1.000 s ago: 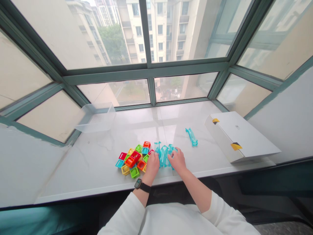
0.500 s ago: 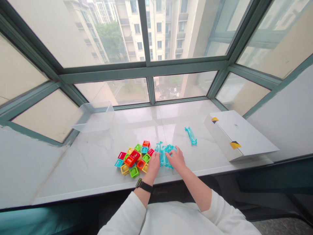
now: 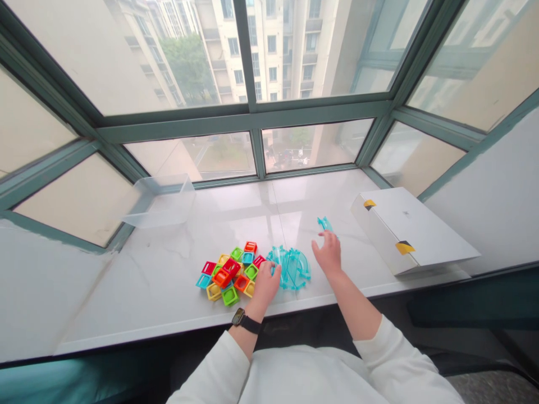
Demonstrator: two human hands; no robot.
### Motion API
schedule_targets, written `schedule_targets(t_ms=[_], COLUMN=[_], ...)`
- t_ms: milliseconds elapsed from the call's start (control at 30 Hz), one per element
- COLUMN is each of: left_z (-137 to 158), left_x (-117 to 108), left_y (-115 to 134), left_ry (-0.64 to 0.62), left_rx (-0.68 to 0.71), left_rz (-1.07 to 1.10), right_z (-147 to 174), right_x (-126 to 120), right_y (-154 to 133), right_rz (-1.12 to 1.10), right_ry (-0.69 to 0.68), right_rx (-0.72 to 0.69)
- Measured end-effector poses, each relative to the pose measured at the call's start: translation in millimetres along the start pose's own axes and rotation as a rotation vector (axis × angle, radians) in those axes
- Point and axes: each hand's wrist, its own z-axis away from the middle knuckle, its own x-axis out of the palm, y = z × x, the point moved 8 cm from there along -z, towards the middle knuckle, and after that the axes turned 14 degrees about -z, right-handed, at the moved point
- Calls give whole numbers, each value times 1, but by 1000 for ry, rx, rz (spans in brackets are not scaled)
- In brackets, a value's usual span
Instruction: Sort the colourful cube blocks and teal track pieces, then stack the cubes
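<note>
Clear turquoise plastic pieces lie grouped on the white sill, some curved, some straight. At their left edge rests my left hand, fingers bent with a gap to the thumb; I see nothing held in it. My right hand is right of the group, fingers apart, over the near end of a separate turquoise piece. Part of that piece is hidden behind the hand; whether they touch I cannot tell. Left of my left hand is a pile of coloured square plastic blocks in red, orange, yellow, green and blue.
A clear plastic bin stands at the back left of the sill. To the right sits a white box with yellow-and-black tape tabs. Green-framed windows border the back, and the sill's front edge runs near my body.
My right hand has left the turquoise group and moved right and away from me to the separate piece. My left hand stays beside the group, its thumb now further from its fingers.
</note>
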Motion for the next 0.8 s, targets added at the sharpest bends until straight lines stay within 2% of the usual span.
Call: schedule_targets(t_ms=[100,200,267,367,533,667,800], left_z=[6,12,15,17,15,10,10], left_x=[0,1,1,-6,-25,-23,-25], left_y=[7,11,11,12,25,38,39], left_ry=[-10,-28,-47,-32,85,93,127], left_rx=[54,76,81,89,165,233,245], left_rz=[-20,-86,-127,-139,-141,-183,-179], right_z=[-44,-66,-70,-66,-42,-21,-17], right_x=[-26,-17,-7,3,21,41,51], right_y=[39,70,80,84,73,61,55], right_rz=[126,220,228,197,113,81,62], right_ry=[65,-101,-176,-209,-236,-258,-269], right_rx=[165,311,342,340,301,313,358])
